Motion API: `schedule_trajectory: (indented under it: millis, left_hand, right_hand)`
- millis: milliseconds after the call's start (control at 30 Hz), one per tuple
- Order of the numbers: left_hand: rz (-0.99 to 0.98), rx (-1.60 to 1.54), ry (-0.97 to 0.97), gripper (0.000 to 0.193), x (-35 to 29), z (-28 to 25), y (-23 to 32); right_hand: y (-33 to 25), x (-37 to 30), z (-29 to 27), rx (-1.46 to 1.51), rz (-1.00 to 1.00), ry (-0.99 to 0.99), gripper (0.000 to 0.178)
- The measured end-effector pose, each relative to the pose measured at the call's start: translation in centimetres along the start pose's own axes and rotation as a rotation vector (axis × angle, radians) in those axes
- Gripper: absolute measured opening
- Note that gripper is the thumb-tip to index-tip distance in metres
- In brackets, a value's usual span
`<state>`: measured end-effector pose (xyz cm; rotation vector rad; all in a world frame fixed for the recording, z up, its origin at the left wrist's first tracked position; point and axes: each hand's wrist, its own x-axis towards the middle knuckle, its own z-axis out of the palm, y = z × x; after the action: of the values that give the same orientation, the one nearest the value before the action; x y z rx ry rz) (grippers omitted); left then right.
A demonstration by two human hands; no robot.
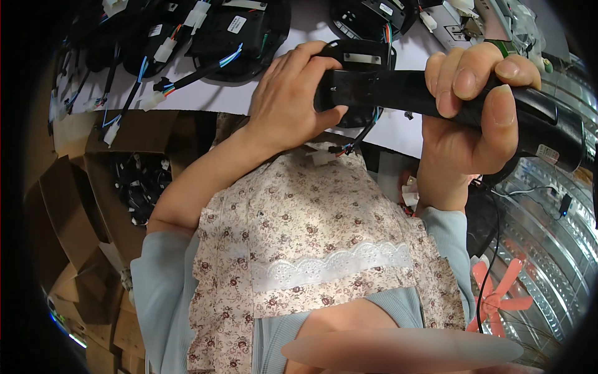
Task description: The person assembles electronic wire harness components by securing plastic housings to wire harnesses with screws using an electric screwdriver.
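Note:
A long black device [398,88], thick and rounded at its right end, stretches across in front of me above the table's near edge. My right hand [473,106] is wrapped round its thicker part, with the thumb and fingertips toward me. My left hand [293,96] curls round its narrow left end, thumb below and fingers above. Just behind and below it lies a black rounded housing [361,59] with coloured wires, partly hidden by the device and my left hand. A white plug connector [321,156] on a wire lead hangs over the table edge near my apron.
More black housings [233,37] with wires and white connectors lie on the white table [405,134], several at the left. Open cardboard boxes [68,193] stand at the lower left, one holding dark parts. A pink fan [495,299] and shiny metallic sheeting [554,249] are at the right.

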<state>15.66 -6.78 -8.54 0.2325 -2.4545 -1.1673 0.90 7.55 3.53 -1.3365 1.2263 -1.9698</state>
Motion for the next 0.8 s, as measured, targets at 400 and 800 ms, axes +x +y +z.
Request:
schedule_trajectory:
  millis: [400,800]
  left_hand:
    - [0.064,0.078,-0.004,0.059,0.0,0.3,-0.1]
    - [0.104,0.099,0.021,0.061,0.2,0.3,-0.2]
  right_hand:
    - [0.4,-0.2,0.8,-0.089,0.041,-0.003,0.026]
    - [0.5,-0.2,4.0,-0.197,0.115,0.112,0.027]
